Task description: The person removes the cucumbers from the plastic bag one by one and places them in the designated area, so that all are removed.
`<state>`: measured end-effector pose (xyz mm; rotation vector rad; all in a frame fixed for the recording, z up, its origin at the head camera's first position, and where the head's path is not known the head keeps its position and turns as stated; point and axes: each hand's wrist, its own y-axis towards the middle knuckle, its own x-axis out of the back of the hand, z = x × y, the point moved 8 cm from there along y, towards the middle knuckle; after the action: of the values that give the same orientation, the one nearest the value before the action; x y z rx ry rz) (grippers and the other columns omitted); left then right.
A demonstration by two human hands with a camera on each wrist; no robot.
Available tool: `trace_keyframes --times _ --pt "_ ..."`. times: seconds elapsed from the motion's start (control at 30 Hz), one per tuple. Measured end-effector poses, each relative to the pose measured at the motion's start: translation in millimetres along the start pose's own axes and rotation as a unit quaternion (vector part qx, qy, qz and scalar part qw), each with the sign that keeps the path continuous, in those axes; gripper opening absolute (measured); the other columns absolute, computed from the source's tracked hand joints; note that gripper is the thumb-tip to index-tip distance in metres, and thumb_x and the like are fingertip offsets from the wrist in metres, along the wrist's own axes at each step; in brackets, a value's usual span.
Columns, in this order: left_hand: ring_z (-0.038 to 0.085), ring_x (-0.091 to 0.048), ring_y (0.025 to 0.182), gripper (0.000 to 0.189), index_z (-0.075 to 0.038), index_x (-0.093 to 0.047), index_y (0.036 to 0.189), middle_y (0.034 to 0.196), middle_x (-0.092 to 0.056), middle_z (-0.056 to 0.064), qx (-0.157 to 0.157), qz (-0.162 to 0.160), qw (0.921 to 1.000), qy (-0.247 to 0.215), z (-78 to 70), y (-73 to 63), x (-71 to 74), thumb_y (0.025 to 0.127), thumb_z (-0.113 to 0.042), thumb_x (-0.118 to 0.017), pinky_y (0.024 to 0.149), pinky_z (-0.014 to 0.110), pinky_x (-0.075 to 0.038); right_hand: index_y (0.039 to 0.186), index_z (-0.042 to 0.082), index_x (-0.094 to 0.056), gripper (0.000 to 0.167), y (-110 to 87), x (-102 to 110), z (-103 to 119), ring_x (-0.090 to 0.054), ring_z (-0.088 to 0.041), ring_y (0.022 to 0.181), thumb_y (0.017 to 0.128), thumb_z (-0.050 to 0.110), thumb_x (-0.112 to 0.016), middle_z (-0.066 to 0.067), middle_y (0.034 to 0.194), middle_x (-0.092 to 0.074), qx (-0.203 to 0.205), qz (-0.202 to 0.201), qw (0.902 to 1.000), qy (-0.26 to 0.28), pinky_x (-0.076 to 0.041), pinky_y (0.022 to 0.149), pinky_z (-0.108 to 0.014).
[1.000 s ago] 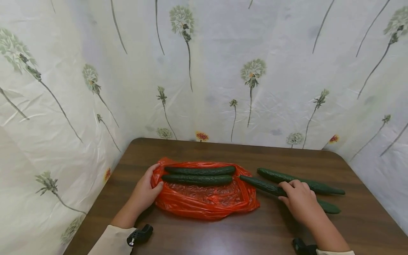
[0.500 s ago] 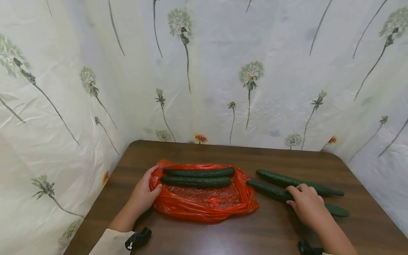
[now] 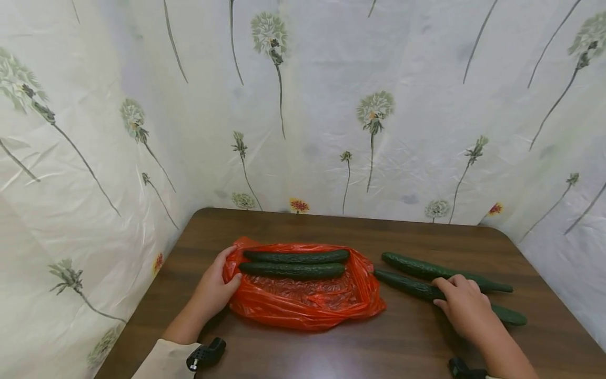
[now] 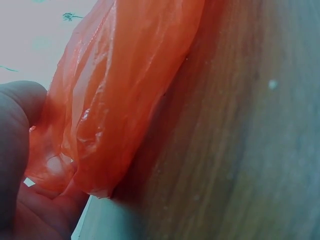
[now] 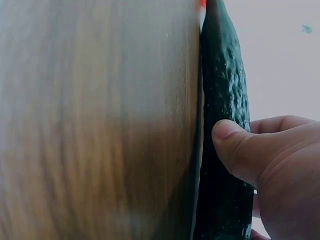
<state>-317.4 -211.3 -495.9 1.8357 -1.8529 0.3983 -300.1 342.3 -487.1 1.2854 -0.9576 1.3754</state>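
Note:
My left hand (image 3: 215, 284) grips the left edge of a red plastic bag (image 3: 303, 316), thumb on the near side and fingers behind. Two dark green cucumbers (image 3: 293, 270) lie side by side in the bag's open mouth. To the right, my right hand (image 3: 466, 305) holds a cucumber (image 3: 407, 284) around its middle; its thin tip points at the bag's right side. The right wrist view shows the thumb pressed on this cucumber (image 5: 225, 75), low over or on the table. Just behind it lies another cucumber (image 3: 426, 267). The bag (image 4: 115, 100) fills much of the left wrist view.
Everything stands on a brown wooden table (image 3: 293, 352) with rounded far corners. A pale curtain-like sheet (image 3: 312, 105) with a dandelion print hangs behind it and at the sides. Black camera mounts (image 3: 205, 354) sit on both wrists.
My right hand has drawn its cucumber to the right, so the tip has moved away from the bag's opening. The left hand keeps its hold on the bag.

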Motion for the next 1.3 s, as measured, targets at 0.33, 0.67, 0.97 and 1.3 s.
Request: trace_keyframes --times 0.33,0.67,0.97,1.3 --pt "0.036 -0.059 0.129 0.073 -0.025 -0.034 0.160 0.150 -0.053 0.019 0.003 0.002 1.0000 0.002 2.2 0.1 -0.3 0.098 -0.012 -0.069 0.107 0.058 -0.050 0.133 0.014 -0.064 0.042 3.1 -3.3 -13.5 -0.054 -0.034 0.095 0.094 0.020 -0.078 -0.016 0.114 -0.058 -0.012 0.016 0.9997 0.015 -0.045 0.063 -0.043" --pt "0.035 -0.059 0.129 0.073 -0.025 -0.034 0.161 0.151 -0.053 0.018 0.001 0.003 1.0000 -0.001 1.3 0.0 -0.2 0.098 -0.012 -0.069 0.107 0.057 -0.050 0.135 0.012 -0.064 0.045 3.7 -0.5 -19.6 -0.054 -0.035 0.094 0.094 0.018 -0.078 -0.019 0.117 -0.059 -0.007 0.005 0.9998 0.018 -0.045 0.063 -0.043" --pt "0.035 -0.058 0.130 0.073 -0.026 -0.035 0.160 0.152 -0.053 0.018 0.001 -0.002 1.0000 0.006 0.3 1.8 0.8 0.098 -0.013 -0.069 0.109 0.058 -0.049 0.136 0.010 -0.064 0.045 6.5 0.4 -22.4 -0.056 -0.037 0.095 0.094 0.018 -0.077 -0.020 0.119 -0.059 -0.006 0.001 0.9999 0.009 -0.047 0.064 -0.046" --pt "0.035 -0.058 0.132 0.073 -0.025 -0.035 0.160 0.152 -0.053 0.017 -0.001 0.001 1.0000 0.000 3.0 1.6 0.2 0.097 -0.012 -0.069 0.110 0.058 -0.048 0.136 0.008 -0.065 0.043 10.8 -1.4 -26.4 -0.059 -0.043 0.098 0.095 0.017 -0.075 -0.023 0.120 -0.060 -0.017 0.005 0.9998 0.001 -0.051 0.066 -0.054"
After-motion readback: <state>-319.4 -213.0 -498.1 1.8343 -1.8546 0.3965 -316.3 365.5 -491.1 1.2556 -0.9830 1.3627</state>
